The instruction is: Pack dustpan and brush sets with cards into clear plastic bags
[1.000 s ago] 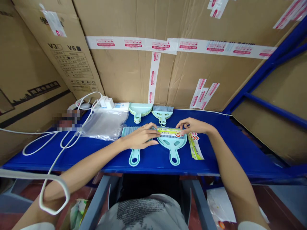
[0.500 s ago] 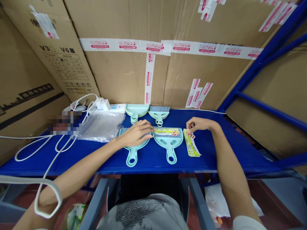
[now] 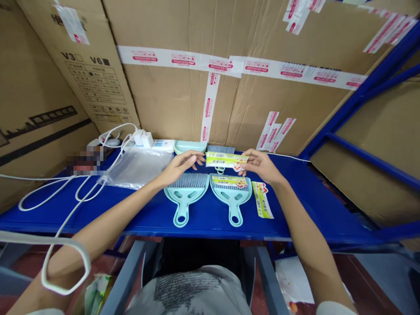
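Observation:
Held up by its right end, a yellow-green printed label (image 3: 223,159) is pinched in my right hand (image 3: 260,165). My left hand (image 3: 187,165) hovers by the label's left end, its fingers apart and holding nothing. Below lie two mint-green dustpan-and-brush sets side by side, handles toward me. The left set (image 3: 185,195) shows bare grey bristles. On the right set (image 3: 232,199) a similar label (image 3: 228,181) lies across the bristles. Another label or small stack (image 3: 262,200) rests on the table to the right of it.
Behind my hands stand stacked dustpans (image 3: 189,147) and a brush (image 3: 221,149), partly hidden. Clear plastic bags (image 3: 138,168), a white charger (image 3: 143,138) and looping white cables (image 3: 64,253) occupy the left. Cardboard (image 3: 177,96) walls the blue table's (image 3: 210,218) back; a blue metal frame (image 3: 348,109) stands right.
My right hand has lifted a label from the pile at right and carried it leftward over the dustpans. My left hand has risen off the left set, uncovering its bristles.

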Tool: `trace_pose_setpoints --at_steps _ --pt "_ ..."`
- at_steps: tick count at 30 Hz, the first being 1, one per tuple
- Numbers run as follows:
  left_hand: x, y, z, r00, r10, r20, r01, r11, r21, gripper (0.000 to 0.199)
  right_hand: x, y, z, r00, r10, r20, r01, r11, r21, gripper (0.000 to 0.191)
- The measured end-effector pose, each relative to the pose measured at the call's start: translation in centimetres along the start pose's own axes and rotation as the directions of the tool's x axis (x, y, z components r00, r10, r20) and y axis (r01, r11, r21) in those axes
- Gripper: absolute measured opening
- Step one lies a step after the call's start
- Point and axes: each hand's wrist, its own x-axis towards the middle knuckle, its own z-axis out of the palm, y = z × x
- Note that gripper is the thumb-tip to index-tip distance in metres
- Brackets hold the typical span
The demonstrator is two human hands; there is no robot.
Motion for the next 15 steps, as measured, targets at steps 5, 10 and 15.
trace_pose_setpoints --at_steps 5,10,15 --pt "-0.1 0.1 -0.3 0.983 -0.054 0.177 0.048 0.998 0.035 0.051 -0.6 0.4 4.4 0.977 0.082 0.195 -0.081 0.997 -0.012 0.046" --pt "-0.1 0.4 -1.1 0.967 -0.12 0.226 0.099 0.99 0.1 0.059 -1.0 0.9 5.6 0.99 0.094 0.107 -0.085 0.992 -0.089 0.045" --pt "-0.2 1.0 -0.6 0.975 -0.071 0.213 0.022 0.974 0.223 0.044 -1.1 1.1 6.0 0.987 0.123 0.1 -0.108 0.984 -0.143 0.045"
